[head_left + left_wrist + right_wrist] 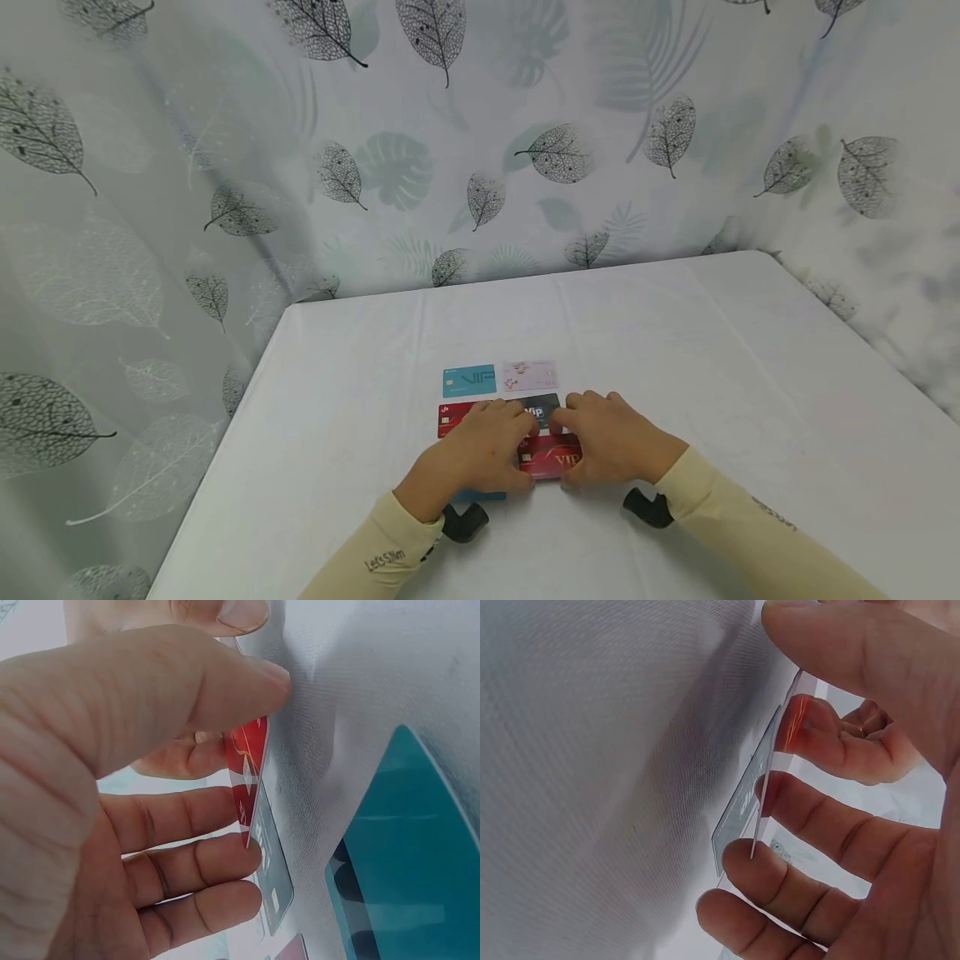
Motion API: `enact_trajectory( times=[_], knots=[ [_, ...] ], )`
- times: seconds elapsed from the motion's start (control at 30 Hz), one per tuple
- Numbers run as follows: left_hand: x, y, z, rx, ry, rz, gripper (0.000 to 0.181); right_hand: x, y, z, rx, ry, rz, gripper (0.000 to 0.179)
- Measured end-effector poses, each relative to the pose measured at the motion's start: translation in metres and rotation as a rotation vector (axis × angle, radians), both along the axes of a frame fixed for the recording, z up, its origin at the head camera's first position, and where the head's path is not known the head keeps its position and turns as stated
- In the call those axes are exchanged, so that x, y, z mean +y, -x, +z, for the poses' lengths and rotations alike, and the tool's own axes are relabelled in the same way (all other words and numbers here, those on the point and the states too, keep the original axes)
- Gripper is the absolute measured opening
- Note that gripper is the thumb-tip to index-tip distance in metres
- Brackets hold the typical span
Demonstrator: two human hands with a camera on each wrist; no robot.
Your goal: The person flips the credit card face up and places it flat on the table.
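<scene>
A red VIP card [551, 457] lies between my two hands, near the front of a group of cards. My left hand [487, 450] holds it by the left end, thumb at the near edge and fingers along the far edge. At the other end, my right hand [618, 437] grips it the same way. The right wrist view shows this card nearly edge-on between thumb and fingers. Just beyond it is a dark grey VIP card [542, 407]. Another red card [452, 418] is partly hidden behind my left hand, and a blue card [480, 496] shows below that hand.
At the back of the group lie a teal VIP card [469, 381] and a pale pink patterned card [530, 376]. All rest on a white-covered table [360, 400]. A leaf-print curtain [487, 125] hangs behind it. Black wrist-camera mounts [465, 522] sit under both wrists.
</scene>
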State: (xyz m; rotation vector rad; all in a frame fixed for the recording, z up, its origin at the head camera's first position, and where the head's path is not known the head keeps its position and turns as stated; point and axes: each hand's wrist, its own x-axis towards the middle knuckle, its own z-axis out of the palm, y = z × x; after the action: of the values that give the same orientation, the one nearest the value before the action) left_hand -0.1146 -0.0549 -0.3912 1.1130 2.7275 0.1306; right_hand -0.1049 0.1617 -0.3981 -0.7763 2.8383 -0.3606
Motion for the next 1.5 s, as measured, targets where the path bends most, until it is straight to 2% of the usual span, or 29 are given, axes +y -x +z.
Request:
enact_trajectory(
  times=[0.33, 0.57, 0.7, 0.8, 1.0, 1.33, 1.5],
  knots=[
    [-0.004, -0.001, 0.0, -0.007, 0.009, 0.023, 0.06, -0.004, 0.001, 0.001, -0.016, -0.006, -0.004, 0.053],
    [-0.013, -0.003, 0.004, -0.041, 0.038, 0.1, 0.065, -0.01, 0.002, 0.0, -0.013, -0.022, -0.039, 0.055],
    [-0.024, -0.007, 0.008, -0.079, 0.074, 0.162, 0.063, -0.012, 0.003, 0.0, 0.004, -0.027, -0.04, 0.052],
    [-0.03, -0.011, 0.008, -0.082, 0.093, 0.193, 0.062, -0.013, 0.003, -0.001, 0.013, -0.024, -0.042, 0.052],
    [-0.033, -0.014, 0.006, -0.071, 0.088, 0.188, 0.055, -0.017, 0.003, -0.002, 0.034, -0.006, -0.032, 0.052],
    [-0.035, -0.014, 0.004, -0.103, 0.077, 0.177, 0.049, -0.032, 0.002, 0.005, 0.027, 0.031, -0.001, 0.051],
    [-0.038, -0.011, 0.003, -0.098, 0.051, 0.168, 0.047, -0.037, 0.004, 0.002, 0.026, 0.027, 0.004, 0.052]
  ],
)
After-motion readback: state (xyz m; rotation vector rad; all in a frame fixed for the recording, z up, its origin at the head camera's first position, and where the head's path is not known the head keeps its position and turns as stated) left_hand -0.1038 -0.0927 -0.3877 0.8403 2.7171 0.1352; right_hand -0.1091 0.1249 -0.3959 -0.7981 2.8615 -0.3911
